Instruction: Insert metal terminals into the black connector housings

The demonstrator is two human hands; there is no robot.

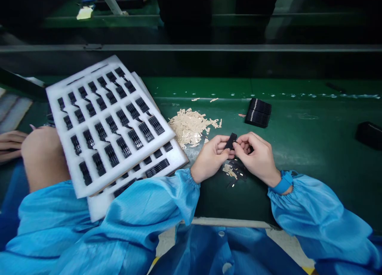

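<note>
Between the thumb and fingers of my left hand (210, 157) is a small black rectangular part (230, 141), tilted upward. The closed fingertips of my right hand (258, 155) touch its right side; whether they pinch something small there I cannot make out. Just beneath both hands lies a little heap of tan and black slips (234, 172). A larger pile of cream-coloured flat strips (189, 127) spreads to the left of my left hand. Beyond my right hand stands a neat block of stacked black parts (258, 113).
White foam trays (98, 70) with black parts in their slots overlap at the left. Another dark block (370, 135) sits at the right edge of the green work surface (313, 163). At far left a co-worker's hand (12, 145) shows. A rail (191, 48) crosses behind.
</note>
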